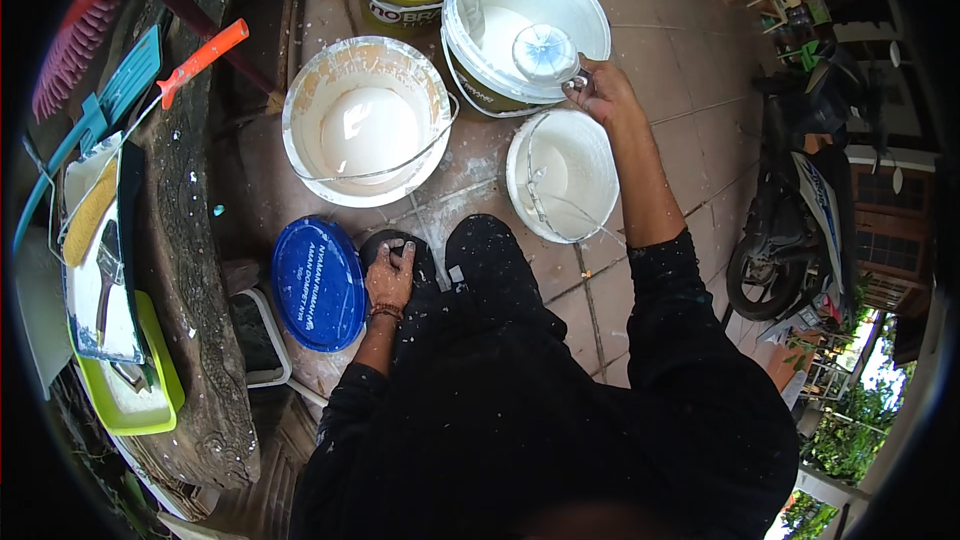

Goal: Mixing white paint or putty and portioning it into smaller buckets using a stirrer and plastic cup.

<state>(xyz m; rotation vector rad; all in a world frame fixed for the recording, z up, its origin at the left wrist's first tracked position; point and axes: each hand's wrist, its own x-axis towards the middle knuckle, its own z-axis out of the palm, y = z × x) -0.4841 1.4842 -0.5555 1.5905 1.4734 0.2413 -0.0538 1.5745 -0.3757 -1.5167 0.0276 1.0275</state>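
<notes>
— What do we have on the left?

— A round blue plastic lid [318, 284] lies flat on the tiled floor [690, 130]. Just right of it our left hand [390, 275] rests on our dark knee, its grip loosely curled, clamped on nothing.

— And further right?

— Far of the lid, a wide white paint bucket [365, 120]. On the right our right hand [600, 90] has its grip closed on a clear plastic scoop [545, 53], held over the far white bucket [525, 25], above a small white pail [562, 175].

Head cam, worn, looks straight down, close over lap, paint buckets [366, 120] and tiled floor [690, 110].
</notes>
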